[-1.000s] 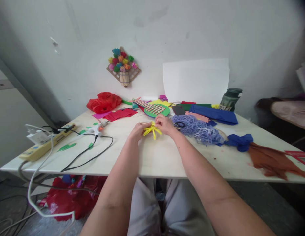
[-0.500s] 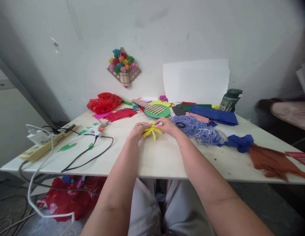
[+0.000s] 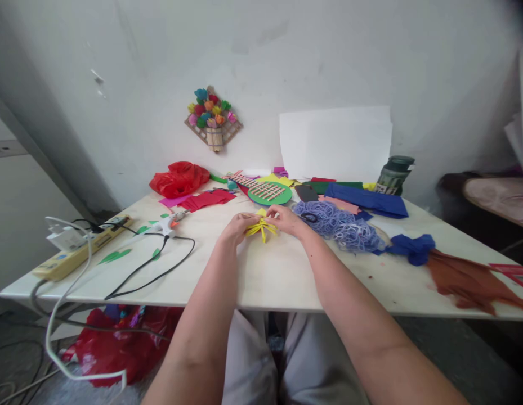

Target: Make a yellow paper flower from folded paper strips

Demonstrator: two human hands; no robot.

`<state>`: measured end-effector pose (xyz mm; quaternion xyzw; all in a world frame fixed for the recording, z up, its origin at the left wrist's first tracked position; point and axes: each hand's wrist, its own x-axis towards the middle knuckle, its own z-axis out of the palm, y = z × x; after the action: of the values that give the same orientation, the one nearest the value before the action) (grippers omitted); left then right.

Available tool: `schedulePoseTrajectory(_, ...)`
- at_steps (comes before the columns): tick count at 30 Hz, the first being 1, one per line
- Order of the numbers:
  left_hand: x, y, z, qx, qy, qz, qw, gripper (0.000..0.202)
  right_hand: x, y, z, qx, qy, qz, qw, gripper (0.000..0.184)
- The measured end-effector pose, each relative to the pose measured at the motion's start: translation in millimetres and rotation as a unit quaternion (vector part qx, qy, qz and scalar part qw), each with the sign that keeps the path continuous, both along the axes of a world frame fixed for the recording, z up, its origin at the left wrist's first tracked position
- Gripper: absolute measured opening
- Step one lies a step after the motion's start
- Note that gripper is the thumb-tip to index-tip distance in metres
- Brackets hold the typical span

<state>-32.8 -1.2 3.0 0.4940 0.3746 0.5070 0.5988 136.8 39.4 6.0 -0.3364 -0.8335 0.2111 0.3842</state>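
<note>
Between my hands, just above the white table (image 3: 282, 281), is a yellow paper flower (image 3: 262, 228) with narrow strips fanning out towards me. My left hand (image 3: 239, 225) pinches it from the left, fingers closed. From the right, my right hand (image 3: 283, 218) has thumb and fingertips closed on its upper part. Just beyond lies a green disc (image 3: 283, 194) with a lattice of thin sticks on it. Tangled purple yarn (image 3: 329, 219) sits beside my right hand. The fingertips partly hide the flower's centre.
A glue gun (image 3: 168, 225) with a black cord, green paper leaves (image 3: 114, 256) and a power strip (image 3: 61, 263) are at left. Red paper (image 3: 208, 199), a phone (image 3: 307, 192), blue paper (image 3: 366, 201) and a dark jar (image 3: 395, 175) stand behind. Brown crepe paper (image 3: 464, 278) hangs near the right edge.
The fingers have shifted slightly on the yellow paper flower, and its strips look a little more spread. The whole view has tipped slightly; the other things stay put.
</note>
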Motion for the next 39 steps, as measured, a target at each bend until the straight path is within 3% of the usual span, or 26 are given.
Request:
schedulePoseTrajectory(8, 1, -2, 1.2, -0.001, -0.025, 0.006, 1.000, 0.030, -2, 0, 1.7, 0.083, -0.026, -0.042, 0.995, 0.010)
schedulePoseTrajectory(18, 2, 0, 0.3, -0.005, -0.028, 0.001, 1.000, 0.028, -3, 2, -3.2, 0.097, -0.057, -0.048, 0.993, 0.012)
schedulePoseTrajectory(33, 9, -3, 4.3, -0.079, -0.016, 0.052, 0.995, 0.023, -3, -7, 4.3, 0.135, -0.088, -0.085, 0.983, 0.012)
schedulePoseTrajectory(39, 7, -1, 0.6, -0.063, -0.014, 0.048, 0.997, 0.020, -5, -15, 9.7, 0.168, -0.124, -0.105, 0.972, 0.015)
